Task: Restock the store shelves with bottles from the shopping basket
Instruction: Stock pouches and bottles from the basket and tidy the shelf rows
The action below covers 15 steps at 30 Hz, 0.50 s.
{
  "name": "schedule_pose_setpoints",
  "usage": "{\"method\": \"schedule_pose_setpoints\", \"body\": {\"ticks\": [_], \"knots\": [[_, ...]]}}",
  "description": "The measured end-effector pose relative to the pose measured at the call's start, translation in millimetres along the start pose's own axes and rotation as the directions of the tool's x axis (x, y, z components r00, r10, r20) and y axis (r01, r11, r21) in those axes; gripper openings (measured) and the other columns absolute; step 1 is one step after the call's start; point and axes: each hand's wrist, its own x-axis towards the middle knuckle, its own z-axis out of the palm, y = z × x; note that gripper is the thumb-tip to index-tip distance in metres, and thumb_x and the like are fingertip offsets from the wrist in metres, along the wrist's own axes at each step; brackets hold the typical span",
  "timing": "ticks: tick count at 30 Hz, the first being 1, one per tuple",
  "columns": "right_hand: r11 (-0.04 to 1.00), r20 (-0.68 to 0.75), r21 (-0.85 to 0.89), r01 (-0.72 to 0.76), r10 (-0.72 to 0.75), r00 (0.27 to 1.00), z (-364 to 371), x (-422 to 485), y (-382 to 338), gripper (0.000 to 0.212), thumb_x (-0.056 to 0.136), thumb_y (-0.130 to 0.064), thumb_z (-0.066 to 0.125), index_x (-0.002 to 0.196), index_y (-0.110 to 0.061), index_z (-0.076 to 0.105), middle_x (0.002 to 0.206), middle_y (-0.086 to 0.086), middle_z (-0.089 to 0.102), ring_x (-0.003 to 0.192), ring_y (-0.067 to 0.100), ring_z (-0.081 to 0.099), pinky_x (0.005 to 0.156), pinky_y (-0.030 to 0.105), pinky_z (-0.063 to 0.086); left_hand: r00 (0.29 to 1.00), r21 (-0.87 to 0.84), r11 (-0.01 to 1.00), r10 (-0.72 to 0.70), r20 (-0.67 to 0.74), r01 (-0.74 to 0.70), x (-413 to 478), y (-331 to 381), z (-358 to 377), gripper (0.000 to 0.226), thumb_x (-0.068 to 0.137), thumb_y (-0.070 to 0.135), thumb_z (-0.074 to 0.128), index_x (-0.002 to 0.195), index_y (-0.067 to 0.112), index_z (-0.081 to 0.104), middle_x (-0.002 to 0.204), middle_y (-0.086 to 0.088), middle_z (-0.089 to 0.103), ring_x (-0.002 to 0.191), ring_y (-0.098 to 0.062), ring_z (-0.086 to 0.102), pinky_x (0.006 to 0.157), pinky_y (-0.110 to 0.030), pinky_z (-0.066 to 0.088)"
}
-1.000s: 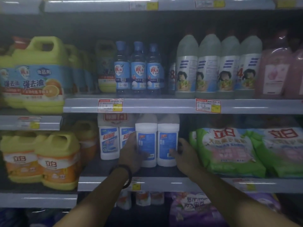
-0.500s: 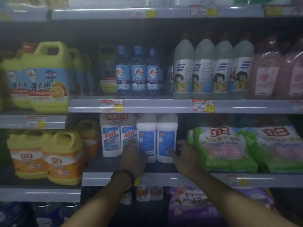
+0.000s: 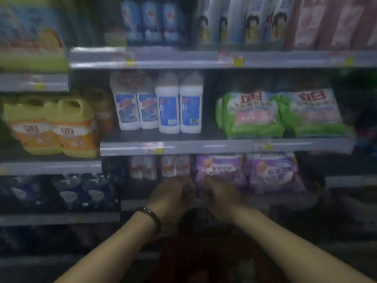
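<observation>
Two white bottles with blue labels (image 3: 179,105) stand side by side on the middle shelf (image 3: 214,147), beside two similar white bottles (image 3: 135,103) to their left. Both my hands hang below that shelf, apart from the bottles. My left hand (image 3: 173,194), with a dark band at its wrist, and my right hand (image 3: 219,196) are close together, fingers loosely curled, holding nothing. Under my forearms lies a dark red shape, probably the shopping basket (image 3: 204,252); its contents are too dark and blurred to make out.
Green bags (image 3: 281,115) fill the middle shelf's right side, yellow jugs (image 3: 55,127) stand lower left. Purple bags (image 3: 251,172) and small bottles (image 3: 159,167) sit on the shelf behind my hands. Blue bottles (image 3: 153,21) and tall grey bottles (image 3: 242,21) line the upper shelf.
Both hands let go of the white bottles and dropped from the middle shelf to below it. My view tilted down, and the picture is motion-blurred.
</observation>
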Motion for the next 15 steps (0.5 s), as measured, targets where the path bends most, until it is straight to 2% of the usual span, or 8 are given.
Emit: {"method": "schedule_pose_setpoints", "body": {"ticks": [3,6,9,12,15], "knots": [[0.994,0.119,-0.066,-0.091,0.099,0.988,43,-48,27,0.019,0.099,-0.046,0.058,0.111,-0.032,0.063,0.119,-0.006,0.069,0.112,0.023,0.066,0.084,0.038,0.052,0.997,0.057,0.998,-0.003,0.076,-0.002,-42,-15,56,0.015,0.094,0.040,0.056,0.097,0.030,0.066,0.101,0.004,0.075,0.095,-0.023,0.072,0.079,-0.037,0.056],[0.972,0.241,-0.012,-0.233,0.229,0.943,91,-99,54,0.021,0.095,-0.041,0.063,0.114,-0.033,0.066,0.118,-0.005,0.070,0.111,0.022,0.067,0.090,0.035,0.053,0.980,0.089,0.996,-0.031,0.199,0.013,-78,-32,110,0.015,0.094,0.035,0.063,0.106,0.027,0.069,0.107,0.001,0.075,0.102,-0.024,0.070,0.085,-0.035,0.053],[0.919,0.390,-0.083,-0.384,0.385,0.837,146,-145,86,0.030,0.092,-0.049,0.062,0.119,-0.037,0.063,0.120,-0.009,0.069,0.116,0.019,0.066,0.099,0.037,0.050,0.939,0.018,0.994,-0.110,0.326,0.110,-94,-39,148,0.018,0.092,0.036,0.067,0.108,0.028,0.070,0.109,0.006,0.077,0.106,-0.021,0.071,0.090,-0.039,0.056],[0.864,0.500,-0.055,-0.500,0.457,0.736,189,-179,109,0.045,0.094,-0.061,0.067,0.126,-0.030,0.064,0.119,-0.007,0.064,0.111,0.017,0.064,0.086,0.031,0.047,0.899,-0.046,0.982,-0.151,0.412,0.186,-101,-47,180,0.014,0.095,0.040,0.065,0.104,0.031,0.069,0.105,0.011,0.075,0.099,-0.014,0.071,0.086,-0.036,0.057],[0.838,0.546,-0.083,-0.539,0.490,0.679,228,-201,148,0.067,0.093,-0.071,0.052,0.146,-0.030,0.058,0.136,0.000,0.066,0.119,0.023,0.067,0.091,0.028,0.050,0.860,-0.092,0.960,-0.191,0.474,0.264,-111,-54,203,0.015,0.100,0.037,0.061,0.102,0.026,0.071,0.102,0.008,0.076,0.095,-0.016,0.072,0.084,-0.035,0.056]]}}
